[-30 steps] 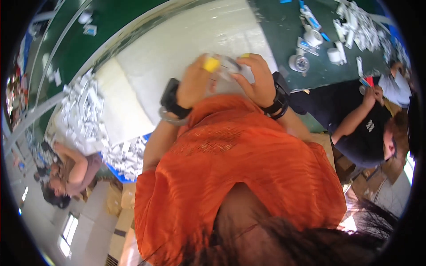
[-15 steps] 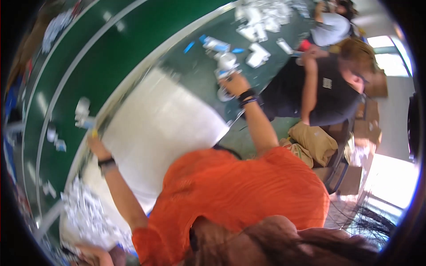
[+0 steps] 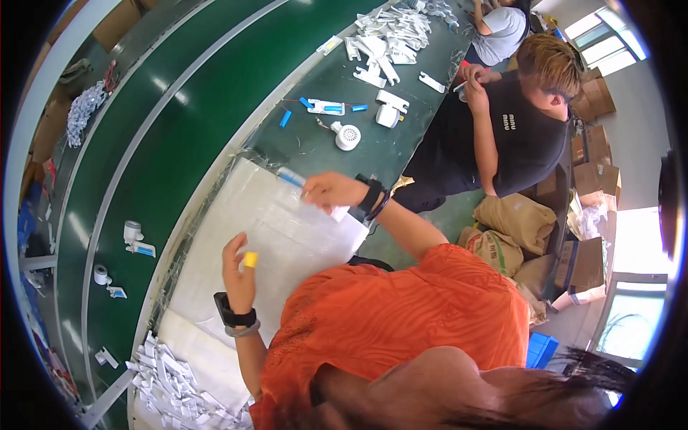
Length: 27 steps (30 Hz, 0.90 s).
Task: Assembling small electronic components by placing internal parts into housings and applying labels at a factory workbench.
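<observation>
My right hand [image 3: 337,192] is over the white padded sheet [image 3: 279,244], its fingers closed on a white handle piece [image 3: 338,213] with a blue section [image 3: 290,177] sticking out to its left. Part of that piece is hidden by the fingers. Nearer to me on the left, my left hand [image 3: 240,269] is raised over the sheet with its fingers apart, holding nothing. A yellow band [image 3: 250,259] wraps its thumb. Beyond my right hand lie a white round slotted fan head [image 3: 347,136] and a white handle with a blue battery [image 3: 326,107].
White casings [image 3: 390,39] are heaped at the far end, and more white pieces [image 3: 175,383] lie at the near left. The green conveyor belt [image 3: 150,186] carries several fan units [image 3: 133,233]. At right, a person in black [image 3: 519,143] works beside sacks [image 3: 512,218] and cardboard boxes.
My right hand has come back from the parts on the table to the sheet with the handle piece. My left hand has moved right, away from the belt edge, onto the sheet's area.
</observation>
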### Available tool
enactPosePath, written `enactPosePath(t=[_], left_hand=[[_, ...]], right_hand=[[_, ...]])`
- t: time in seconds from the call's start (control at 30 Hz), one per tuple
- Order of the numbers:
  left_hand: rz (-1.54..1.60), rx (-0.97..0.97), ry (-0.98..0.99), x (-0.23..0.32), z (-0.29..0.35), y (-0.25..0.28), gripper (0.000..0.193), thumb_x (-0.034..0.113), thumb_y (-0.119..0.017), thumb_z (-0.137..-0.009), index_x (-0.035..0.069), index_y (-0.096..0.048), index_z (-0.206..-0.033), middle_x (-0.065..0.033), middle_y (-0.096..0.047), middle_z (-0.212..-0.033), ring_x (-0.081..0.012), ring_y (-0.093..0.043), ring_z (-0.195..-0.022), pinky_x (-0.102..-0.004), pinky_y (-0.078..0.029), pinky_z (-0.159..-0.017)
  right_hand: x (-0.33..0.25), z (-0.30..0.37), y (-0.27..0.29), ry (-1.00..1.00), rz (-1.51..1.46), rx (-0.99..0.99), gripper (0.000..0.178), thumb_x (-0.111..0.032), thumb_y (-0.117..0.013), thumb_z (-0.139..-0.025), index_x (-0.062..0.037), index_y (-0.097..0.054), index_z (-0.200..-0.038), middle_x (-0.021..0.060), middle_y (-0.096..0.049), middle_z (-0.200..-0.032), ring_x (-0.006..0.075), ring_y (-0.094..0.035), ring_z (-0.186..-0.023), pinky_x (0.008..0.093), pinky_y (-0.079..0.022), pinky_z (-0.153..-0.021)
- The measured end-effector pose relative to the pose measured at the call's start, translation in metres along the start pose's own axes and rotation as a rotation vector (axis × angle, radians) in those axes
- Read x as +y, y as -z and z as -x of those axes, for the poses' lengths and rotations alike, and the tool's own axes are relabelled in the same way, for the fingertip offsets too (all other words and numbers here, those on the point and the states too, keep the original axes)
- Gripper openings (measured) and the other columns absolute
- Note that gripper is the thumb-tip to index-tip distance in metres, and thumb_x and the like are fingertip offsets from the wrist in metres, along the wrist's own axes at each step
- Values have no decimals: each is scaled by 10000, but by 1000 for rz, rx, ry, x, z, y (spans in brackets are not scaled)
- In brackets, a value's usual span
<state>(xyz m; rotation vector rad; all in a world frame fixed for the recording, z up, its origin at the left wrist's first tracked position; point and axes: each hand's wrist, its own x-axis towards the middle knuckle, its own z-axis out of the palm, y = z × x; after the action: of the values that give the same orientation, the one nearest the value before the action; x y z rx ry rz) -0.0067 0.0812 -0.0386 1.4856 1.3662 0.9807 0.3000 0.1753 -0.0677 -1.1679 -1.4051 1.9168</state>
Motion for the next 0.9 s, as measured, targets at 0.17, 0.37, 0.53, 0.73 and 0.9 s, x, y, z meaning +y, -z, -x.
enactPosePath(t=[0.17, 0.37, 0.53, 0.73, 0.9], left_hand=[[-562, -112, -410, 50, -9, -15, 699, 54, -699, -783, 31, -374, -1402, -167, -565, -1250, -314, -581, -1103, -352, -425, -982], [311, -846, 456, 7, 12, -10, 525, 84, -707, -823, 0, -492, -1294, -73, -629, -1156, -148, -567, -1106, -299, -456, -909], [-366, -518, 265, -6, 31, -12, 264, 83, -552, -865, 3, -574, -1115, -134, -677, -772, -232, -682, -599, -333, -506, -543], [-1, -162, 408, 5, 34, -20, 351, 101, -557, -882, 38, -488, -1220, -80, -629, -829, -164, -632, -619, -314, -505, -541], [451, -158, 408, 10, 33, -25, 312, 167, -496, -955, 39, -488, -1239, -59, -596, -864, -138, -602, -689, -258, -503, -617]], right_hand=[[-55, 14, -68, 43, 346, -422, 222, -235, -639, -898, -42, -599, -1001, 44, -633, -704, 106, -582, -517, 258, -452, -469], [-54, 12, -94, 124, 482, -698, 191, -233, -664, -867, -83, -608, -971, 79, -649, -712, 180, -624, -554, 333, -472, -532], [-53, 21, -102, 258, 1143, -480, 241, -255, -685, -798, -91, -629, -966, 144, -668, -817, 345, -642, -769, 440, -491, -639], [-11, 12, -107, 330, 1101, -230, 129, -184, -640, -797, -100, -663, -892, 132, -656, -784, 347, -648, -755, 432, -506, -649], [-2, 10, -105, 652, 1052, 48, 97, -150, -582, -795, -144, -654, -859, 80, -582, -757, 284, -621, -706, 415, -498, -613]])
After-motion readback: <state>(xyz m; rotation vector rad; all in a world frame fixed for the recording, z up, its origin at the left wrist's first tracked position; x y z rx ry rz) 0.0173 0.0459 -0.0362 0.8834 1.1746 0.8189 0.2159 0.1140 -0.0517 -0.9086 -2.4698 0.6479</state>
